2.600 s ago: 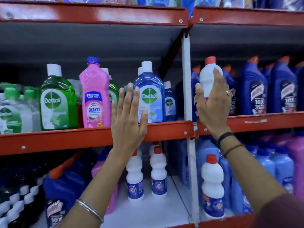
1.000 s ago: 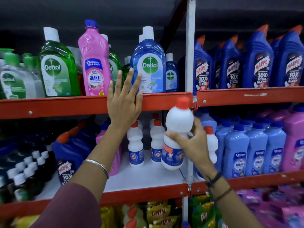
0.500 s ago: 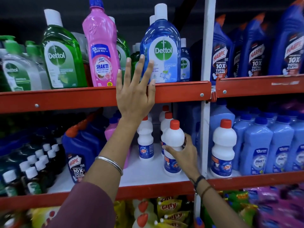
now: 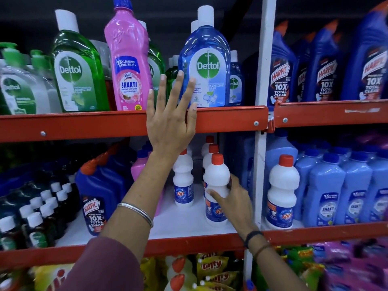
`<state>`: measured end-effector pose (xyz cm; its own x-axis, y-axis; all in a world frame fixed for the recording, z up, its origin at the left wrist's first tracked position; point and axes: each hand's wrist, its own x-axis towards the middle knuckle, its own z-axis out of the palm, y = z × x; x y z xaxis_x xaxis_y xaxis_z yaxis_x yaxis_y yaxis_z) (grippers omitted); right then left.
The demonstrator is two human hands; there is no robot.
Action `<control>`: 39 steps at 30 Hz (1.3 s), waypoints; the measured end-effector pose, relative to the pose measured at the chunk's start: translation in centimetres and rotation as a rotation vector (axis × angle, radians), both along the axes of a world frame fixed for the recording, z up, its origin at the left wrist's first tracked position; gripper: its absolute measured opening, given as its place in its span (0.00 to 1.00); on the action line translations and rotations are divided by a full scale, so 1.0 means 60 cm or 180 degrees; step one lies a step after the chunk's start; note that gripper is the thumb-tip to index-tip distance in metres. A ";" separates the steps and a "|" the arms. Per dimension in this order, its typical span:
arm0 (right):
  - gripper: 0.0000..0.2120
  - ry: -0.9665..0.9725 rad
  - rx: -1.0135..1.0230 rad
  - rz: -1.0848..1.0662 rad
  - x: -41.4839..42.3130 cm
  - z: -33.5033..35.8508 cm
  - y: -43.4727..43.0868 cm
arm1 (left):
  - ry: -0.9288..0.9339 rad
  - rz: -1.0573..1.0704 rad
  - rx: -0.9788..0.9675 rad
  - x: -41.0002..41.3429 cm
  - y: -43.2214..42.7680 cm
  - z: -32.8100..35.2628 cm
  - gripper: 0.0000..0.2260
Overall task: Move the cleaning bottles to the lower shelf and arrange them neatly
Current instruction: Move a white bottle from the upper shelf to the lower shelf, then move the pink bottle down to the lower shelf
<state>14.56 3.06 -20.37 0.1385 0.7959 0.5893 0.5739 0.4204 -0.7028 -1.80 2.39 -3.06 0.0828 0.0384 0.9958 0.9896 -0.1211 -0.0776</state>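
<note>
A white bottle with a red cap and blue label (image 4: 216, 185) stands upright on the white lower shelf (image 4: 182, 223), in front of two similar bottles. My right hand (image 4: 235, 198) wraps around its lower half from the right. A second row of white bottles (image 4: 182, 181) stands just to its left. My left hand (image 4: 170, 122) is flat with fingers spread against the red edge of the upper shelf (image 4: 84, 124), in front of a blue Dettol bottle (image 4: 206, 66). Another white bottle (image 4: 282, 190) stands in the right bay.
The upper shelf holds green Dettol bottles (image 4: 77, 76), a pink Shakti bottle (image 4: 128, 66) and blue Harpic bottles (image 4: 281, 70). The lower shelf has a Harpic bottle (image 4: 94, 198), small dark bottles (image 4: 37, 211) and light blue Shakti bottles (image 4: 327, 192). A white post (image 4: 262, 101) divides the bays.
My right hand took the white bottle off the upper right shelf, brought it down and left, and set it on the lower shelf. My left hand stayed on the upper shelf edge.
</note>
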 end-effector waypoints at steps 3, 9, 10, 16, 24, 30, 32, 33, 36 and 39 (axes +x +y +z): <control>0.27 -0.0304 0.0658 -0.0264 0.038 -0.013 -0.028 | -0.0008 0.0005 -0.0026 0.000 0.000 0.000 0.21; 0.23 0.0725 0.1718 -0.0897 0.135 -0.013 -0.061 | 0.0011 0.0024 -0.0004 -0.001 0.000 0.000 0.21; 0.25 0.0853 0.1643 -0.0973 0.149 -0.009 -0.057 | 0.0016 0.0033 -0.0004 -0.001 0.000 0.000 0.21; 0.36 0.0920 0.0592 -0.0664 0.188 -0.001 -0.022 | 0.0015 0.0021 -0.0019 -0.001 -0.002 0.001 0.21; 0.34 0.0747 0.0197 -0.0877 0.198 0.009 -0.030 | 0.0027 0.0013 -0.0072 0.000 -0.003 0.001 0.21; 0.34 0.0767 0.0271 -0.0829 0.194 0.024 -0.053 | 0.0097 -0.0003 -0.0144 -0.004 -0.006 0.000 0.21; 0.35 0.0880 0.0391 -0.0812 0.188 0.032 -0.067 | 0.0096 0.0024 -0.0169 -0.013 -0.008 -0.006 0.22; 0.35 0.0902 0.0454 -0.0836 0.184 0.038 -0.075 | 0.0095 0.0047 -0.0193 -0.020 -0.010 -0.010 0.22; 0.34 0.0909 0.0647 -0.0933 0.171 0.058 -0.103 | 0.0199 0.0146 -0.0200 -0.050 -0.015 -0.023 0.23; 0.33 0.1003 0.0666 -0.0859 0.151 0.078 -0.133 | 0.0230 0.0230 -0.0211 -0.089 -0.022 -0.029 0.23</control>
